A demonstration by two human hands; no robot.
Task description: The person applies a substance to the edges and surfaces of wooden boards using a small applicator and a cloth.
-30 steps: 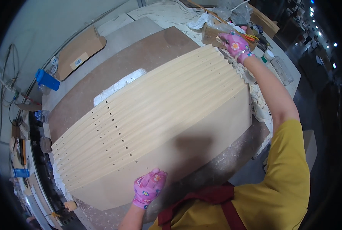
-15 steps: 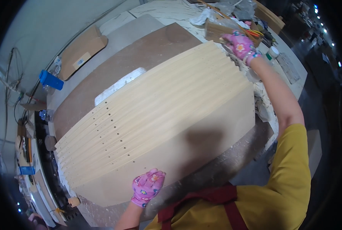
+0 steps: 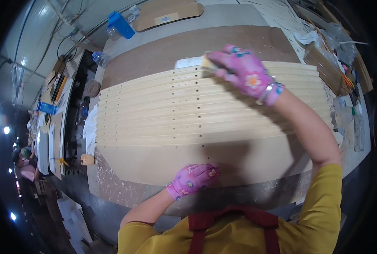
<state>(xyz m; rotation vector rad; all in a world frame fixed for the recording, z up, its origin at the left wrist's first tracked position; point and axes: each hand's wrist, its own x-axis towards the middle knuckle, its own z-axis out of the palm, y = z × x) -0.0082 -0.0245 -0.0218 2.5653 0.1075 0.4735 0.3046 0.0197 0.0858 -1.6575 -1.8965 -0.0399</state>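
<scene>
Pale wooden boards (image 3: 154, 114) lie overlapped in a stepped stack, with rows of small drilled holes. The nearest board (image 3: 146, 163) shows its wide flat face. Over the far edge of the stack, my right hand (image 3: 245, 74), in a pink flowered glove, grips a small yellowish block (image 3: 208, 64) between thumb and fingers. The block is near the far end of a row of holes; whether it touches the wood I cannot tell. My left hand (image 3: 194, 180), gloved alike, is closed at the front edge of the nearest board, with nothing visible in it.
Beyond the boards lie a brown sheet (image 3: 247, 36) and a white strip (image 3: 188, 63). A blue-lidded bottle (image 3: 121, 26) and a cardboard piece (image 3: 167, 17) are at the back left. At the right stands a cardboard box (image 3: 323, 67) amid plastic bags and tools. A person (image 3: 27, 167) is far left.
My right hand has come from beside the cardboard box to the boards' far edge, the block now showing in it. My left hand stays closed near the front edge. The view has turned left.
</scene>
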